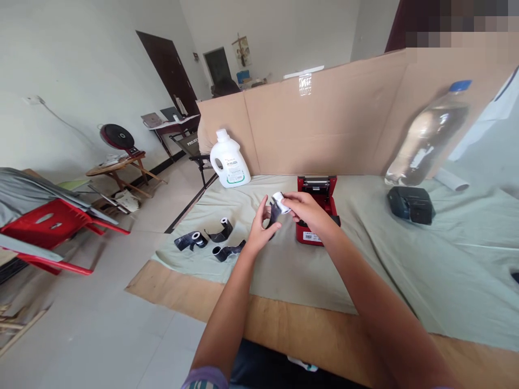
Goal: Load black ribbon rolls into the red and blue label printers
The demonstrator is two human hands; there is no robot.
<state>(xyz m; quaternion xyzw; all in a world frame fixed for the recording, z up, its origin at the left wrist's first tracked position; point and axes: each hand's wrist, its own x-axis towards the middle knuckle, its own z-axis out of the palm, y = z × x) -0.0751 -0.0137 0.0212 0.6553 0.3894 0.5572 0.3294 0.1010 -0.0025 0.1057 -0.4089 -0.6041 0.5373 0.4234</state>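
Head view, one frame; both bare hands raised over a pale green cloth (446, 259) spread on a wooden table (324, 335). Right hand (306, 209) pinches a small white paper roll (280, 202) between thumb and fingertips, fingers closed on it; the roll is cylindrical with a dark film strip (274, 213) hanging from it. Left hand (261, 229) sits just below, fingers curled and touching the strip's lower end; whether it truly clamps the strip I cannot tell. Roll and strip are held above the cloth, just left of a red boxy printer (318, 208) with glossy plastic shell and a barcode label on its front. On the cloth to the left lie three curled black film pieces (208, 240), two with white cores showing. A white plastic jug (229, 160) stands near the corrugated cardboard wall (324, 124); a clear bottle (430, 135) with blue cap leans against that wall; a black matte device (411, 204) rests beneath the bottle.
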